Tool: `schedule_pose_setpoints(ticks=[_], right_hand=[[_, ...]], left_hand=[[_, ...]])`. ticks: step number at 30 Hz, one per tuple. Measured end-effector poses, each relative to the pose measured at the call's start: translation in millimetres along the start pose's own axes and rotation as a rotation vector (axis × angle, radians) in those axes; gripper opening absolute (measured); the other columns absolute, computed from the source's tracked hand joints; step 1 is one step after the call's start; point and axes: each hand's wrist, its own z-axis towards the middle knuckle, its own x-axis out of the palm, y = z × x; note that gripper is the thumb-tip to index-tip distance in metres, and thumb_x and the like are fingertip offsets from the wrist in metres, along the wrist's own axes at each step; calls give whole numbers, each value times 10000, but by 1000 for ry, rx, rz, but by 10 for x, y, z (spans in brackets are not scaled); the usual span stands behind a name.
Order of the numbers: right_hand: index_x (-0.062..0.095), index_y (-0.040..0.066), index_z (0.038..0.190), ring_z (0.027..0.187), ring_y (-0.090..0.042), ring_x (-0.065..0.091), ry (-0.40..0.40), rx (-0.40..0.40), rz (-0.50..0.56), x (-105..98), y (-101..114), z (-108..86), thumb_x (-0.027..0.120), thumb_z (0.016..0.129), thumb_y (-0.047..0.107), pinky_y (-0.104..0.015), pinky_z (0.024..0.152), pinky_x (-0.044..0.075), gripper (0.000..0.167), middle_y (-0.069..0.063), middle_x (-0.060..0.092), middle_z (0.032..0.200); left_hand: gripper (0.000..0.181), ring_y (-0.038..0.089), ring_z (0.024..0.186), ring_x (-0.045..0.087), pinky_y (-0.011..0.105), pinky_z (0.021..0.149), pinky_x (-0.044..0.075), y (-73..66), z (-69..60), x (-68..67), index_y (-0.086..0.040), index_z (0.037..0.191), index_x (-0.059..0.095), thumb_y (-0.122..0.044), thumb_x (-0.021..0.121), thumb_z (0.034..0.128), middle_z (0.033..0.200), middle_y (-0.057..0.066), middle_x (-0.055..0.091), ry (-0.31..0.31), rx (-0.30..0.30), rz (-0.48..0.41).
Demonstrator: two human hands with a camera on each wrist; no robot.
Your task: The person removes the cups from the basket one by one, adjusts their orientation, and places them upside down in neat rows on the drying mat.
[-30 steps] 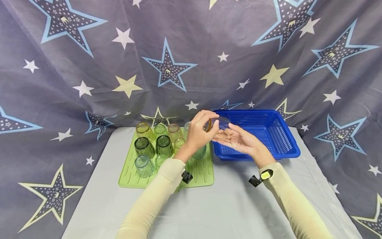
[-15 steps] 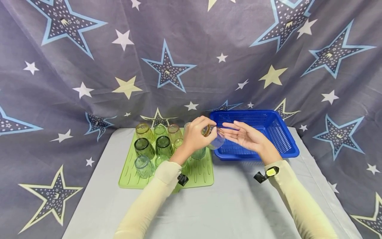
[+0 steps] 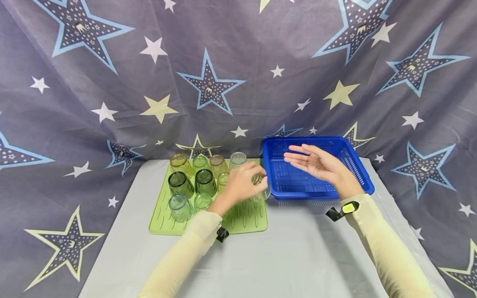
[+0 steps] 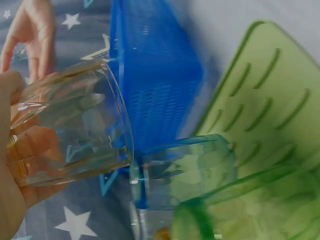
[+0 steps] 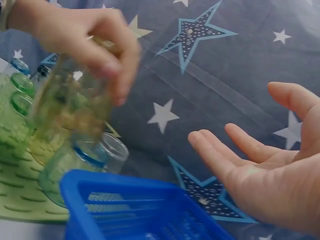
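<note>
My left hand point(image 3: 244, 181) grips a clear, amber-tinted drinking glass point(image 3: 264, 193) by its base end, fingers curled round it. That glass is held mouth-down over the right side of the green drying mat point(image 3: 255, 221). In the left wrist view the tinted glass point(image 4: 75, 130) is close to a pale blue glass point(image 4: 200, 155) and a green glass point(image 4: 250, 210); whether they touch cannot be told. My right hand point(image 3: 316, 163), palm up with fingers extended, is above the blue basket point(image 3: 320, 195) and holds nothing.
Several upturned glasses stand in rows on the mat, among them a dark green one point(image 3: 205, 182), a light blue one point(image 3: 180, 207) and a clear one point(image 3: 237, 159) at the back. The basket adjoins the mat's right edge. A starred curtain point(image 3: 238, 49) hangs behind the table.
The tinted glass left the right hand's fingers and moved left and down with my left hand, from beside the basket to over the mat. My right hand drew away to the right.
</note>
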Motion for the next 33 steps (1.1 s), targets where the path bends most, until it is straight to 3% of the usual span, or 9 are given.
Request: schedule_pose_setpoints(ticks=[5, 8, 11, 15, 17, 19, 22, 26, 33], right_hand=[[597, 81, 1356, 1322, -243, 605, -75, -71, -219, -9, 243, -103, 393, 1105, 203, -329, 1137, 447, 345, -148, 670, 1341], [613, 111, 1263, 1125, -145, 710, -233, -139, -450, -30, 390, -182, 443, 1089, 170, -243, 980, 549, 250, -31, 761, 1134], [545, 51, 1325, 983, -20, 700, -445, -170, -784, -98, 501, -258, 520, 1058, 196, -171, 877, 553, 304, 106, 742, 1021], [427, -96, 1444, 1177, -250, 640, -676, -102, -1312, -289, 578, -371, 561, 1026, 283, -381, 1004, 530, 580, -172, 678, 1260], [400, -131, 1455, 1267, -460, 543, -741, -51, -1518, -433, 594, -446, 561, 1013, 293, -555, 1062, 465, 634, -367, 538, 1378], [374, -167, 1449, 1317, -585, 438, -775, 12, -1656, -584, 600, -532, 558, 998, 274, -659, 1102, 377, 657, -455, 422, 1420], [341, -223, 1434, 1303, -633, 404, -817, 121, -1767, -812, 607, -655, 561, 974, 252, -692, 1097, 352, 696, -485, 394, 1402], [313, -289, 1396, 1265, -663, 413, -833, 236, -1772, -1004, 591, -752, 540, 981, 238, -700, 1071, 376, 707, -509, 397, 1365], [460, -309, 1245, 1091, -623, 551, -938, 197, -1763, -1147, 528, -779, 463, 873, 111, -674, 955, 471, 562, -499, 519, 1204]], left_hand=[[190, 124, 809, 654, 251, 548, 503, -22, -136, 90, -234, 942, 760, -376, 658, 867, 929, -74, 702, 105, -14, 68], [180, 119, 822, 644, 233, 560, 492, -47, -219, 135, -245, 936, 753, -384, 653, 879, 933, -80, 697, 175, -23, 95], [174, 125, 839, 645, 243, 582, 499, -70, -300, 174, -248, 934, 747, -386, 652, 886, 932, -76, 690, 234, -38, 112], [155, 138, 853, 658, 264, 584, 512, -81, -396, 227, -249, 935, 751, -370, 669, 884, 929, -68, 690, 268, -49, 134], [155, 139, 841, 655, 262, 572, 505, -79, -446, 261, -245, 938, 754, -364, 670, 884, 919, -62, 684, 279, -50, 142], [162, 138, 842, 650, 252, 570, 496, -77, -497, 296, -240, 945, 755, -362, 666, 888, 917, -58, 675, 296, -49, 152], [170, 149, 854, 651, 252, 570, 494, -73, -569, 352, -228, 942, 751, -367, 670, 887, 926, -47, 674, 301, -48, 159], [154, 178, 874, 662, 291, 590, 519, -71, -651, 419, -219, 922, 742, -356, 685, 878, 941, -37, 689, 281, -45, 164], [159, 252, 955, 707, 384, 680, 578, -55, -728, 511, -207, 939, 745, -342, 689, 878, 964, -12, 706, 281, -46, 163]])
